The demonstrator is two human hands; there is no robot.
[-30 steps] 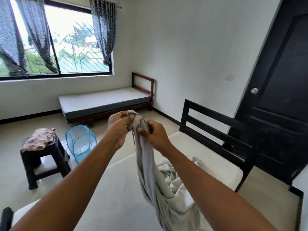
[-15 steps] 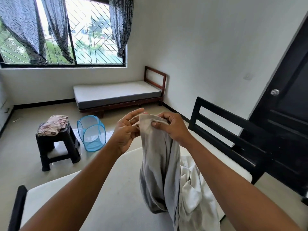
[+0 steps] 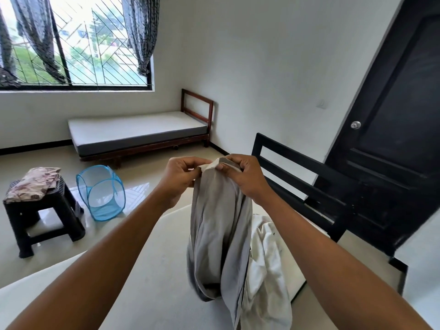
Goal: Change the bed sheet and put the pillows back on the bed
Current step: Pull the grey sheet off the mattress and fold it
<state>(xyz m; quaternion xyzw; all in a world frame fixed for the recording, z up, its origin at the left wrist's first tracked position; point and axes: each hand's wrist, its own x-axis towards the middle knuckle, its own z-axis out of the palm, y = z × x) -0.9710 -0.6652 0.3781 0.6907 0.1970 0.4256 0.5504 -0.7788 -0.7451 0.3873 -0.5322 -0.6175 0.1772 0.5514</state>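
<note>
You hold the grey bed sheet [image 3: 219, 225] by its top hem: your left hand [image 3: 182, 177] pinches the corner, and your right hand [image 3: 246, 178] curls round the bunched edge just beside it. The sheet hangs straight down from both grips, its lower folds resting on the bare mattress [image 3: 142, 289]. Opening it probably means drawing your hands apart along the hem.

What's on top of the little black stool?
A folded flowery cloth lies on the black stool, covering most of its seat. Whether anything hides under the cloth cannot be seen.
</note>
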